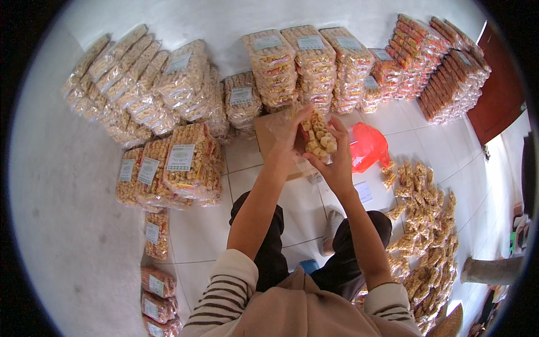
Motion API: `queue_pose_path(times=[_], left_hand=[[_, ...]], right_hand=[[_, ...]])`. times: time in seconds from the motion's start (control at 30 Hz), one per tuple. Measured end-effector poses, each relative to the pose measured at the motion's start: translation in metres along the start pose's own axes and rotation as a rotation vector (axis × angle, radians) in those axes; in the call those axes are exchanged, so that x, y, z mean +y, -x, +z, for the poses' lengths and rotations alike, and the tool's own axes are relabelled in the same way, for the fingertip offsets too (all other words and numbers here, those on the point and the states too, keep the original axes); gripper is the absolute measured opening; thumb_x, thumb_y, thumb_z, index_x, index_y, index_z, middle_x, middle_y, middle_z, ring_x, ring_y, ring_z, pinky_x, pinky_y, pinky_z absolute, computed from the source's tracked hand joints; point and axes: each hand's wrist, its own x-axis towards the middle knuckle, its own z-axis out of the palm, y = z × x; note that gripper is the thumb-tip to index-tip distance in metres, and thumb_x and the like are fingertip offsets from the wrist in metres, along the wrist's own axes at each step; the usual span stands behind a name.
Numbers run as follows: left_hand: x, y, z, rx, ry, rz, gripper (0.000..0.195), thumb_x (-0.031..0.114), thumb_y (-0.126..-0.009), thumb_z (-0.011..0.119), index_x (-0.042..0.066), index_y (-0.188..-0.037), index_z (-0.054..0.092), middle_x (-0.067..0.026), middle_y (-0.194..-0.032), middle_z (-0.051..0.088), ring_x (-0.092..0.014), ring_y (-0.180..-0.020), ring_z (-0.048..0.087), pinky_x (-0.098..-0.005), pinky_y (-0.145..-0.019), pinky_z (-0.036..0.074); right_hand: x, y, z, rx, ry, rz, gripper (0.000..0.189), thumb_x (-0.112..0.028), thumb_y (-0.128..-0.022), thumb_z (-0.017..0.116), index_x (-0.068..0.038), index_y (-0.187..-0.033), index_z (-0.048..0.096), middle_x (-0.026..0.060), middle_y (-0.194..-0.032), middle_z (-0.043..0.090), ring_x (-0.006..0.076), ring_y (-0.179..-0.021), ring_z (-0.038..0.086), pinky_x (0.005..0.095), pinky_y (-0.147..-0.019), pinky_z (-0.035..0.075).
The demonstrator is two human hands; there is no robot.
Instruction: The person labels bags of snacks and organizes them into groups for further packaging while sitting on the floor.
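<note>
My left hand [290,130] and my right hand [337,156] hold a clear plastic packet of pale puffed snacks [320,141] between them, the left at its left side and the right at its right and lower edge. Loose clear film shows by my left hand. Below the packet, a brown cardboard box [269,143] stands on the tiles, partly hidden by my hands and forearms. Just right of my right hand lies a red plastic bag [368,147]. A white paper with writing [363,192] lies below that bag.
Stacked snack bags [273,63] line the wall, with more labelled bags [181,164] on the left. Many small snack packets [425,227] lie in a heap on the right floor. A blue object [309,266] is between my legs. A grey cylindrical object [490,270] is far right.
</note>
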Motion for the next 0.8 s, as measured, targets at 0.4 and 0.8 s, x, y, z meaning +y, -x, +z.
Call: queue_pose_path(times=[0.4, 0.8], left_hand=[[-0.029, -0.006, -0.017, 0.010, 0.021, 0.143, 0.027, 0.031, -0.083, 0.056, 0.006, -0.092, 0.054, -0.0072, -0.085, 0.059, -0.019, -0.069, 0.061, -0.0326, -0.065, 0.053], [-0.043, -0.011, -0.024, 0.132, -0.027, 0.001, 0.037, 0.040, -0.085, 0.053, 0.008, -0.103, 0.051, -0.0059, -0.092, 0.059, -0.019, -0.078, 0.061, -0.0344, -0.069, 0.052]], right_hand=[[0.000, 0.011, 0.003, -0.080, -0.229, 0.260, 0.069, -0.019, -0.067, 0.077, -0.001, -0.118, 0.034, 0.0168, -0.117, 0.052, 0.0246, -0.103, 0.056, 0.0329, -0.085, 0.047], [0.017, 0.025, -0.008, -0.138, -0.186, 0.282, 0.064, -0.017, -0.067, 0.076, -0.002, -0.118, 0.040, 0.0164, -0.104, 0.059, 0.0227, -0.095, 0.060, 0.0320, -0.079, 0.050]])
